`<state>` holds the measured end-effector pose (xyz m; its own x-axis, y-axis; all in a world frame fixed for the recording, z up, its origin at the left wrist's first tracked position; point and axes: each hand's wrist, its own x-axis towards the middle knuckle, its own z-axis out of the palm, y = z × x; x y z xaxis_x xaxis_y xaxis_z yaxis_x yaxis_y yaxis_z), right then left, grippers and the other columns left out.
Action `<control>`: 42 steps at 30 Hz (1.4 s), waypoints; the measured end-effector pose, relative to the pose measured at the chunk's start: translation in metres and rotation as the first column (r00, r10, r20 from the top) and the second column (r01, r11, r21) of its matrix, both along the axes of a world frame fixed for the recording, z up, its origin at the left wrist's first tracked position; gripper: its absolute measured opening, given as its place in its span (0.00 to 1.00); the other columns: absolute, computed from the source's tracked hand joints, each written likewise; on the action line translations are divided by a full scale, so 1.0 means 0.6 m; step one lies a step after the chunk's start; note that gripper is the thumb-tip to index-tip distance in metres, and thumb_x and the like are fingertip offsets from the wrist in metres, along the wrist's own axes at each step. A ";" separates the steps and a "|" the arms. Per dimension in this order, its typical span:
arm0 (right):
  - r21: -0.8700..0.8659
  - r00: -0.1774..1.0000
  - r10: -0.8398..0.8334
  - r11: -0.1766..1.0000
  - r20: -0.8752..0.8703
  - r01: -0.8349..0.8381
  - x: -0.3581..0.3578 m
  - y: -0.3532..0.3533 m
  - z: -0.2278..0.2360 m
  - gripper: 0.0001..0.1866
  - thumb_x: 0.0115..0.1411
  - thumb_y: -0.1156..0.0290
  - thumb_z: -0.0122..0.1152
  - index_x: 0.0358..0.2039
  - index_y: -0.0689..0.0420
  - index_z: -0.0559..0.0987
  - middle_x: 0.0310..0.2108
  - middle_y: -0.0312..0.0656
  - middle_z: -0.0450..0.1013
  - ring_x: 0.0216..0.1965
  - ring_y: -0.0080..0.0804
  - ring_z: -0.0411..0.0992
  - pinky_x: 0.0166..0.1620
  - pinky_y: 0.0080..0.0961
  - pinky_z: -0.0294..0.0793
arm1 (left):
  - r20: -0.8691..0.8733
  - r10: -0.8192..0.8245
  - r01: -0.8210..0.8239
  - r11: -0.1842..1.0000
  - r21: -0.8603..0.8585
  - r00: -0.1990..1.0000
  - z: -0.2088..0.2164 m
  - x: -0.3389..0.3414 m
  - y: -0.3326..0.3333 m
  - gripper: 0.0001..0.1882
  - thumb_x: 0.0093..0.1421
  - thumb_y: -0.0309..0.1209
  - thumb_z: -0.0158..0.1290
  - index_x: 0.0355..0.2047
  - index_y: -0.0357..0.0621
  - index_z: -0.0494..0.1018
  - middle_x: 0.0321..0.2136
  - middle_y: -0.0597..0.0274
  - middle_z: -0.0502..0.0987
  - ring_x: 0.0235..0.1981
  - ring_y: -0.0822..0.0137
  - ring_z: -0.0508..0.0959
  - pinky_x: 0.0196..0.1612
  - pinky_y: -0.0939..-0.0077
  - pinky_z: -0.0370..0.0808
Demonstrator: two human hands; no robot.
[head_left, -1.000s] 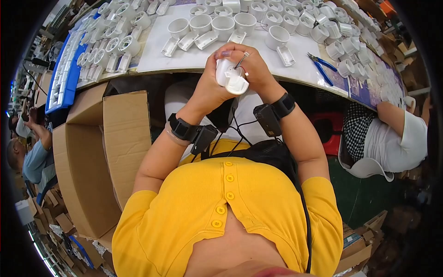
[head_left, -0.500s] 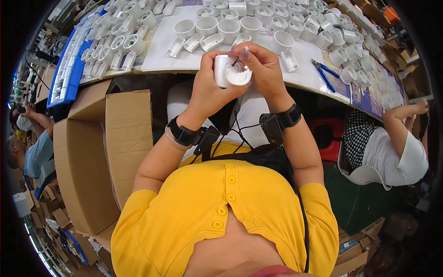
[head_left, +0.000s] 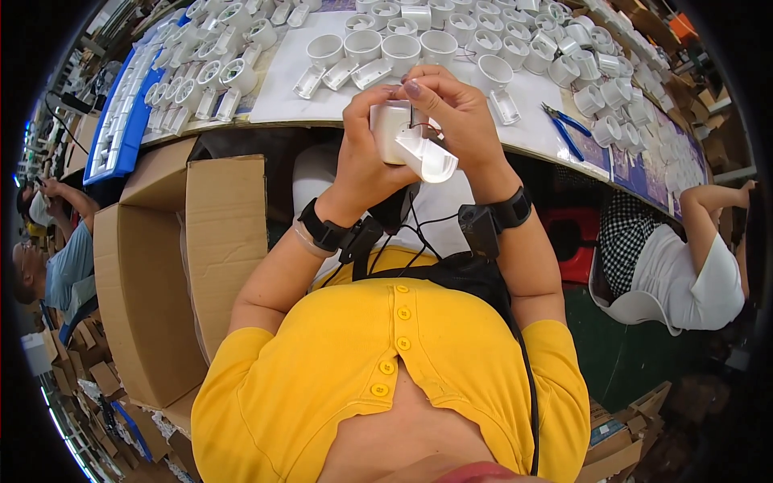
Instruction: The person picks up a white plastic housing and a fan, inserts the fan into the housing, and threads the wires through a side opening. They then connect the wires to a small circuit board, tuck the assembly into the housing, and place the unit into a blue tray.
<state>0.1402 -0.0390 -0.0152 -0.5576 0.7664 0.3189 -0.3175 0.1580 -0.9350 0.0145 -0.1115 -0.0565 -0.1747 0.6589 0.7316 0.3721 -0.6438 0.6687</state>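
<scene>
Near the table's front edge, my left hand (head_left: 356, 153) is wrapped round a white plastic cup-shaped housing (head_left: 386, 133). A smaller trough-shaped white piece (head_left: 431, 161) hangs at the housing's right side, its rounded end toward me. Thin dark and red wires (head_left: 429, 125) show between the two pieces. My right hand (head_left: 465, 121) is closed at the top, thumb and fingers pressed together beside the wires and the housing's upper edge. Whatever lies in that pinch is hidden by the fingers. Just beyond my hands stand several similar white cups (head_left: 400, 50) with trough-shaped pieces (head_left: 371, 75) before them.
Blue-handled pliers (head_left: 568, 129) lie to the right on the table. More white housings (head_left: 608, 92) crowd the back and right. At left are a blue tray (head_left: 121, 133) of white parts and an open cardboard box (head_left: 149, 298). Co-workers sit at both sides.
The housing in my left hand has tilted, and the trough-shaped piece has swung down and toward me. My right fingers have shifted slightly left along the top; a small white end seen there is now hidden.
</scene>
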 end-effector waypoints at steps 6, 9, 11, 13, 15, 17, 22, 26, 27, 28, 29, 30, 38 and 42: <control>-0.161 0.995 0.077 0.983 -0.064 -0.086 -0.005 0.004 -0.011 0.11 0.63 0.69 0.56 0.37 0.64 0.80 0.46 0.39 0.70 0.40 0.20 0.70 0.39 0.13 0.69 | -0.268 0.051 -0.013 0.990 0.142 0.962 0.010 -0.018 -0.003 0.36 0.41 0.21 0.67 0.49 0.44 0.61 0.49 0.53 0.64 0.45 0.61 0.72 0.43 0.73 0.73; -0.037 0.997 0.000 0.999 0.080 0.003 -0.004 0.011 0.002 0.09 0.61 0.71 0.58 0.37 0.63 0.80 0.49 0.40 0.70 0.44 0.24 0.70 0.47 0.19 0.69 | -0.162 0.070 -0.058 0.995 0.077 0.984 0.010 -0.026 -0.002 0.37 0.34 0.28 0.70 0.47 0.47 0.66 0.42 0.55 0.68 0.46 0.56 0.70 0.48 0.69 0.69; 0.126 0.999 0.020 0.992 0.045 -0.026 0.011 0.013 0.009 0.08 0.60 0.72 0.59 0.37 0.62 0.80 0.49 0.40 0.70 0.45 0.26 0.70 0.48 0.21 0.68 | -0.132 0.067 -0.060 0.996 0.061 0.989 0.008 -0.033 -0.002 0.36 0.35 0.28 0.69 0.47 0.46 0.67 0.42 0.55 0.68 0.46 0.57 0.70 0.48 0.69 0.69; 0.431 0.998 0.063 0.901 -0.018 -0.049 0.025 0.013 0.016 0.07 0.57 0.74 0.61 0.36 0.61 0.81 0.49 0.40 0.71 0.47 0.29 0.69 0.51 0.24 0.67 | -0.069 0.049 -0.048 0.999 0.022 0.996 0.005 -0.039 -0.003 0.34 0.36 0.28 0.69 0.46 0.46 0.67 0.42 0.56 0.68 0.45 0.58 0.70 0.48 0.69 0.69; 0.518 0.998 0.058 0.853 0.026 -0.063 0.025 0.012 0.028 0.07 0.56 0.75 0.62 0.35 0.60 0.81 0.48 0.40 0.72 0.48 0.30 0.69 0.50 0.25 0.67 | -0.099 0.040 -0.039 0.999 0.010 0.994 0.006 -0.040 -0.007 0.35 0.37 0.25 0.68 0.47 0.45 0.65 0.43 0.57 0.68 0.45 0.60 0.70 0.48 0.71 0.69; 0.676 0.994 0.017 0.732 0.109 -0.086 0.027 0.012 0.038 0.06 0.53 0.77 0.63 0.33 0.60 0.81 0.45 0.40 0.73 0.49 0.32 0.68 0.50 0.26 0.67 | -0.158 0.002 -0.004 1.000 -0.014 0.988 0.010 -0.037 -0.008 0.35 0.41 0.20 0.66 0.49 0.43 0.63 0.44 0.58 0.68 0.45 0.65 0.71 0.49 0.74 0.68; 0.785 0.970 -0.241 0.606 0.029 0.127 0.010 0.003 0.031 0.06 0.51 0.79 0.63 0.31 0.60 0.80 0.41 0.39 0.74 0.47 0.32 0.69 0.49 0.26 0.67 | -0.077 -0.012 0.006 0.997 -0.081 0.997 0.014 -0.022 -0.016 0.34 0.42 0.22 0.66 0.49 0.43 0.62 0.44 0.58 0.68 0.44 0.66 0.71 0.48 0.74 0.69; 0.771 0.948 -0.318 0.598 -0.023 0.219 -0.001 -0.006 0.020 0.04 0.52 0.79 0.63 0.30 0.60 0.80 0.40 0.39 0.74 0.46 0.32 0.69 0.49 0.26 0.68 | -0.138 0.003 -0.007 0.999 -0.034 0.990 0.008 -0.024 -0.005 0.36 0.38 0.31 0.70 0.47 0.44 0.63 0.40 0.58 0.68 0.41 0.60 0.71 0.46 0.72 0.70; 0.721 0.951 -0.309 0.657 -0.007 0.219 -0.004 -0.007 0.019 0.03 0.53 0.79 0.62 0.30 0.60 0.80 0.40 0.39 0.74 0.46 0.31 0.69 0.49 0.26 0.68 | -0.148 0.016 -0.020 0.999 -0.031 0.989 0.008 -0.024 -0.003 0.36 0.38 0.31 0.70 0.47 0.44 0.63 0.40 0.59 0.68 0.41 0.61 0.71 0.46 0.72 0.70; 0.668 0.954 -0.299 0.712 0.009 0.217 -0.006 -0.007 0.018 0.02 0.54 0.78 0.62 0.29 0.60 0.80 0.40 0.39 0.74 0.46 0.31 0.69 0.49 0.26 0.68 | -0.159 0.029 -0.033 0.999 -0.027 0.987 0.008 -0.025 -0.002 0.36 0.39 0.31 0.70 0.47 0.44 0.63 0.40 0.60 0.68 0.41 0.63 0.71 0.46 0.72 0.70; 0.611 0.957 -0.288 0.762 0.023 0.214 -0.007 -0.006 0.017 0.01 0.55 0.78 0.62 0.29 0.61 0.80 0.40 0.39 0.74 0.45 0.30 0.69 0.49 0.27 0.68 | -0.168 0.042 -0.046 0.999 -0.021 0.985 0.009 -0.025 0.001 0.36 0.39 0.31 0.70 0.47 0.44 0.62 0.41 0.60 0.68 0.42 0.64 0.71 0.46 0.73 0.70; 0.614 0.957 -0.291 0.759 0.023 0.216 -0.006 -0.004 0.014 0.01 0.55 0.78 0.62 0.29 0.61 0.80 0.40 0.39 0.74 0.45 0.30 0.69 0.49 0.27 0.68 | -0.168 0.040 -0.044 0.999 -0.018 0.985 0.010 -0.023 0.001 0.36 0.39 0.31 0.70 0.47 0.44 0.62 0.41 0.60 0.68 0.42 0.64 0.71 0.46 0.73 0.70; -0.085 0.975 0.029 0.995 -0.221 -0.048 -0.025 -0.006 0.008 0.11 0.67 0.67 0.48 0.44 0.57 0.74 0.46 0.39 0.71 0.50 0.27 0.67 0.54 0.26 0.66 | 0.514 -0.175 0.225 0.974 -0.036 0.840 0.044 -0.010 -0.002 0.34 0.45 0.29 0.66 0.50 0.44 0.60 0.45 0.59 0.67 0.47 0.68 0.69 0.49 0.72 0.69; -0.156 0.909 0.141 0.964 -0.393 -0.217 -0.052 -0.048 0.006 0.13 0.69 0.65 0.43 0.50 0.54 0.68 0.51 0.38 0.69 0.52 0.26 0.66 0.57 0.23 0.62 | 0.368 -0.110 0.103 0.994 0.039 0.923 0.051 -0.009 0.012 0.32 0.46 0.28 0.64 0.50 0.44 0.60 0.47 0.56 0.65 0.50 0.65 0.68 0.53 0.71 0.67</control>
